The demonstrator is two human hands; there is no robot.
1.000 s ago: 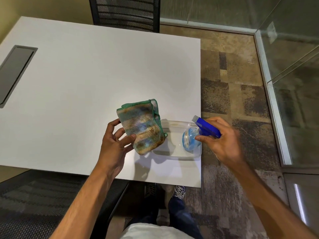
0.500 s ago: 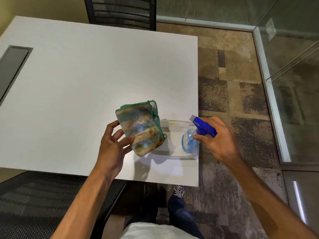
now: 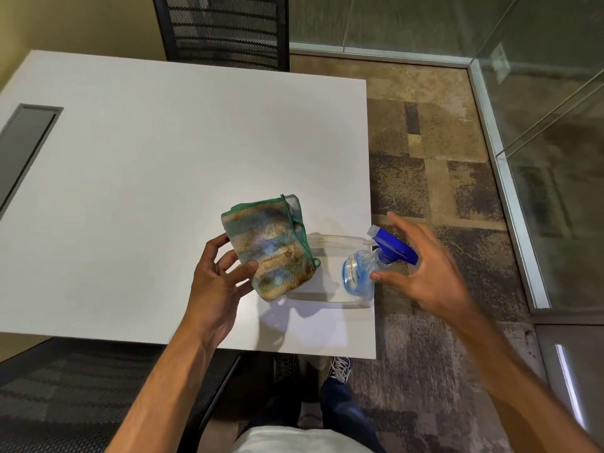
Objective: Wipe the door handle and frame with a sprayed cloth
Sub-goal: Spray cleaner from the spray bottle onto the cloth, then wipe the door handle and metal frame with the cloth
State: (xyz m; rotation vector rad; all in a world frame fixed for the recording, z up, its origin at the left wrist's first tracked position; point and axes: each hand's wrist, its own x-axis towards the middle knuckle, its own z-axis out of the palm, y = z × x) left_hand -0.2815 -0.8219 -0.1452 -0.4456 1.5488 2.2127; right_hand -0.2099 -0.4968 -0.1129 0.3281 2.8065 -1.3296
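- Left hand (image 3: 219,282), palm up and forearm reaching from the near edge, pinches the folded cloth (image 3: 271,248) between thumb and fingers above the white table (image 3: 163,165).
- Right hand (image 3: 425,269) has fingers spread, hovering just beside the spray bottle (image 3: 369,266), thumb near its clear body; contact unclear.
- Spray bottle stands in a clear tray (image 3: 330,297) at the table's near right corner.
- Door handle isn't visible.

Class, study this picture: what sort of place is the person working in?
Probably an office meeting room: a white table with a cable hatch, a mesh chair, glass partition walls and patterned carpet tiles.
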